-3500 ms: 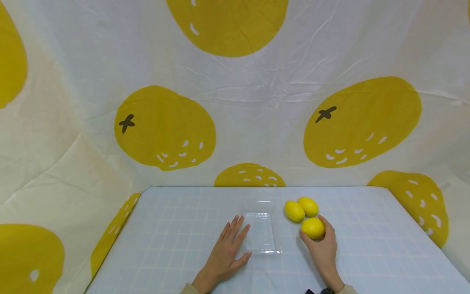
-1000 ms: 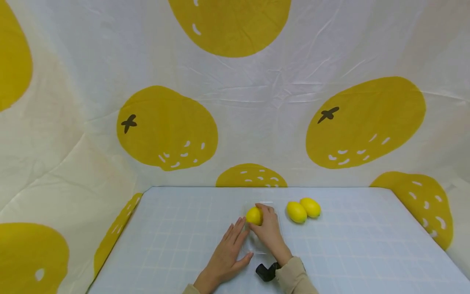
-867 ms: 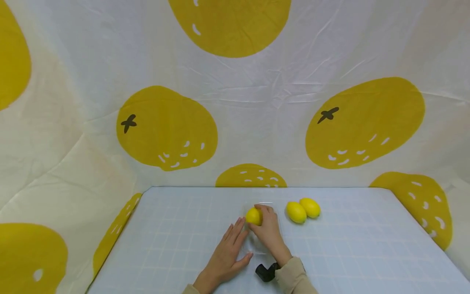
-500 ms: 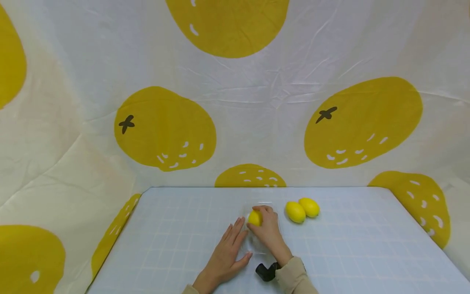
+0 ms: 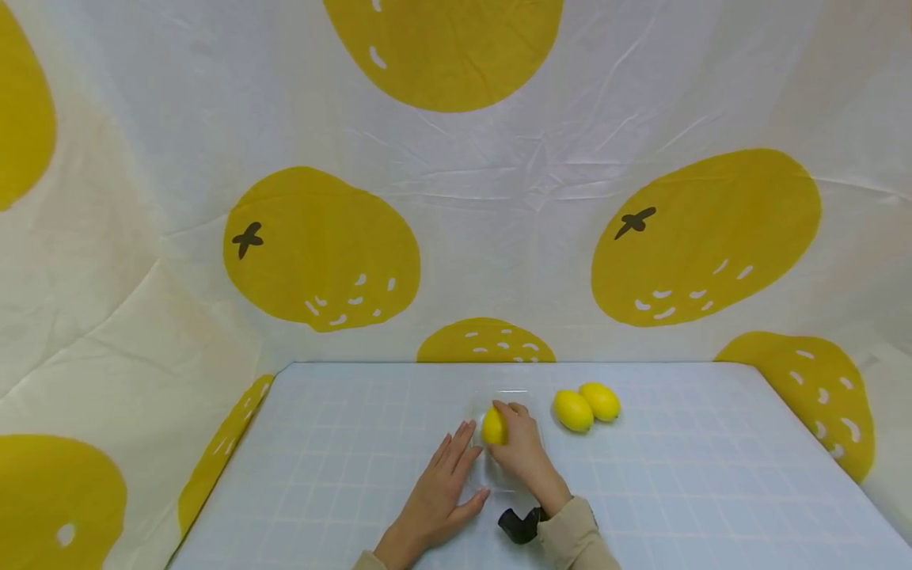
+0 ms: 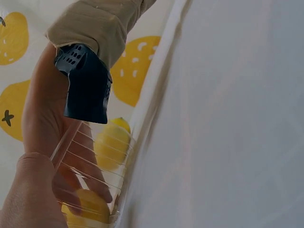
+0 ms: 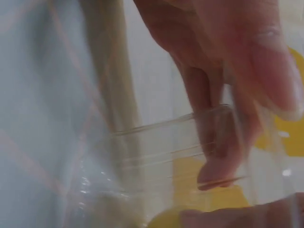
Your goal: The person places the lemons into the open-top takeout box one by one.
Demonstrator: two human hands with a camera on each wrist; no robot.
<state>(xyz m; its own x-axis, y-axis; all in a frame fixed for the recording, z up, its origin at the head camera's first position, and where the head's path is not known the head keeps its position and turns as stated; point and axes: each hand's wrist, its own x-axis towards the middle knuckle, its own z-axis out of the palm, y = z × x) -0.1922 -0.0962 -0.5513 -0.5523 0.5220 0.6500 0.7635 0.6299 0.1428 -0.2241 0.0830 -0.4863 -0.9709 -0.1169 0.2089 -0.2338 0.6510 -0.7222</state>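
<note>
My left hand [image 5: 440, 491] lies with fingers straight at the left side of a transparent plastic container [image 5: 496, 484]. Inside that container a yellow lemon [image 5: 492, 427] is held by my right hand [image 5: 523, 451], thumb on the near side and fingertips at the far side. Through the ribbed clear wall in the left wrist view, the lemon [image 6: 88, 209] shows low in the container, with right-hand fingers beside it. The right wrist view shows only a sliver of the lemon [image 7: 166, 219] behind the plastic; part of it is covered by the hand.
Two more lemons, one nearer [image 5: 573, 411] and one farther [image 5: 601, 401], lie side by side right of the container. A black wrist camera [image 5: 520, 526] sits at my right wrist. The pale checked tablecloth [image 5: 342, 443] ends at a lemon-print curtain [image 5: 499, 237].
My right hand has carried the front lemon leftward from beside the other two into the container. Over the last second, hand and lemon have shifted slightly nearer me. The left hand stays put.
</note>
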